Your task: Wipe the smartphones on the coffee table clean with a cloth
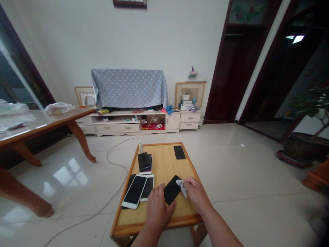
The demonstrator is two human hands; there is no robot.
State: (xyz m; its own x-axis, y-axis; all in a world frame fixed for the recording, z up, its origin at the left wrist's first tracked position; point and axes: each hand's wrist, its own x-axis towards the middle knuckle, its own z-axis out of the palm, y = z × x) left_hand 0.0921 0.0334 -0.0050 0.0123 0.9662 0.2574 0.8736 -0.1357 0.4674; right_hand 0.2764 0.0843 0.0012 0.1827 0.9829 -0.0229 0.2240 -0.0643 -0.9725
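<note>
A black phone (171, 189) lies tilted on the small wooden table (164, 161). My left hand (157, 207) grips its near edge with the fingers curled over it. My right hand (195, 191) is pinched on a small pale cloth (182, 186), pressed against the phone's right side. To the left lie several phones in overlapping stacks: white-framed ones (135, 195) near me and a dark one (144, 162) farther back. Another black phone (179, 152) lies alone at the far right of the table. A small spray bottle (141, 146) stands at the far left corner.
A cable (113, 161) snakes over the shiny tiled floor left of the table. A larger wooden table (38, 127) stands at left. A TV stand (133, 123) with a cloth-covered screen lines the far wall. A potted plant (305, 147) and dark doorways are on the right.
</note>
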